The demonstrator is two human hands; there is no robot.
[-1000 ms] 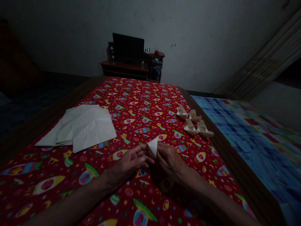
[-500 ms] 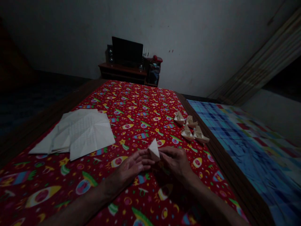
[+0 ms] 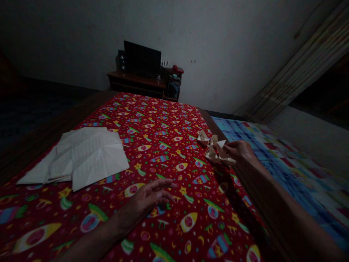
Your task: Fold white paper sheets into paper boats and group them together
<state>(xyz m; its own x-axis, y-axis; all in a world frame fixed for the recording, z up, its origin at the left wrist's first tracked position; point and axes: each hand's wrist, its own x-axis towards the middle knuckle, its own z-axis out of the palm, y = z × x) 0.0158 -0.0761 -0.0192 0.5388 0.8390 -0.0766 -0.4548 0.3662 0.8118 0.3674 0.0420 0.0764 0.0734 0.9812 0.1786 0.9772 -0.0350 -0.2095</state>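
Observation:
My right hand pinches a folded paper boat by its right side, over a small group of others at the right edge of the red cloth. One paper boat of that group sits at its far left, and another paper boat lies nearer to me. The held boat and my fingers partly cover the rest. My left hand rests over the middle of the cloth with fingers stretched out and nothing in them. Left of it lies a fanned stack of creased paper sheets.
A red cloth printed with rockets covers the surface before me, with a dark wooden border. To the right is a blue checked cloth. A monitor stands on a low cabinet by the far wall.
My right hand has carried the folded paper boat from the middle over to the group on the right. The left hand has let go of it and stays near its place.

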